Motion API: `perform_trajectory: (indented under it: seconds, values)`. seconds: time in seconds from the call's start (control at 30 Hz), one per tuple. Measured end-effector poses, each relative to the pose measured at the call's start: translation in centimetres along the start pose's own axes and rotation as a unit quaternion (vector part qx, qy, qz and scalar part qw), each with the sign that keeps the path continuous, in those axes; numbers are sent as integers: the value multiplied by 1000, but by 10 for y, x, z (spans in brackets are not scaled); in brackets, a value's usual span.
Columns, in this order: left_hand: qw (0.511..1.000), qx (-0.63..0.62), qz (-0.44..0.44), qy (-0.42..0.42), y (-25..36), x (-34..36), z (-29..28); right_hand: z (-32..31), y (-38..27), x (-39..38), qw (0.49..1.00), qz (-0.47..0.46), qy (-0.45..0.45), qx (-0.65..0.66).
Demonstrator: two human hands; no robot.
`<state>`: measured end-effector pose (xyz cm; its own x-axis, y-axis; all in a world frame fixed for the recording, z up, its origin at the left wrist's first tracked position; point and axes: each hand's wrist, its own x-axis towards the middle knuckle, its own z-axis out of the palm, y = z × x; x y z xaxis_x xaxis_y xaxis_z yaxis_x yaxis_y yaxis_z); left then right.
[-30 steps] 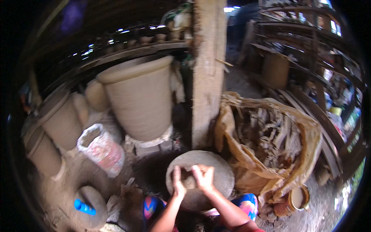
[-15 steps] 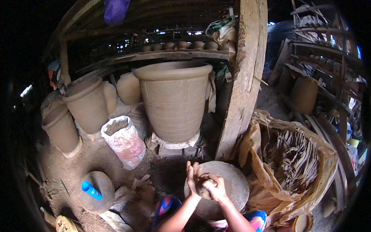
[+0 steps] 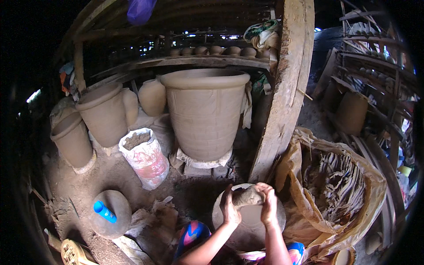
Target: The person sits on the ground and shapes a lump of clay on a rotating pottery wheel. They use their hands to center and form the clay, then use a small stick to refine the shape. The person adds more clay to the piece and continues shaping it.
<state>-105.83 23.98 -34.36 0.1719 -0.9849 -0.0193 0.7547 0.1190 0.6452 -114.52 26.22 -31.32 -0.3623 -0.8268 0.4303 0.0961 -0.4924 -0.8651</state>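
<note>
A rough grey-brown lump of clay (image 3: pixel 248 197) is held between my two hands, over the far part of a round, flat turntable (image 3: pixel 249 223). My left hand (image 3: pixel 230 208) presses against the lump's left end, fingers pointing away from me. On the other end, my right hand (image 3: pixel 268 206) has its fingers curled over the top of the lump. The palm sides and the lump's underside are partly hidden. A smooth, damp-looking patch shows on the turntable's surface below my hands.
A huge clay pot (image 3: pixel 204 115) stands beyond the turntable, near a wooden post (image 3: pixel 285 88). To the right, an open sack (image 3: pixel 289 181) holds layered clay scraps. Leftward are a white sack of clay (image 3: pixel 145 159) and a round disc (image 3: pixel 121 210) bearing a blue cup (image 3: pixel 104 212).
My hands have moved apart, with the clay lump now stretched sideways between them and more visible. The right hand has shifted right and away from me. The whole view has shifted slightly.
</note>
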Motion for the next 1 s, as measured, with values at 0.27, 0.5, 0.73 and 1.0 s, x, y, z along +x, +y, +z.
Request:
perform_trajectory:
  seconds: [0.27,0.5,0.73,1.0]
  values:
    - [985,93,46,-136,8,-6,-9,1,-14,-5,940,-140,-13,-311]
    - [987,54,-86,-122,2,1,-22,4,2,-18,950,-151,9,-273]
    - [923,96,-183,-324,22,1,-2,-16,-22,3,984,-28,61,-167]
    - [988,-82,-13,-128,6,9,-13,11,0,-17,962,-5,-207,-179]
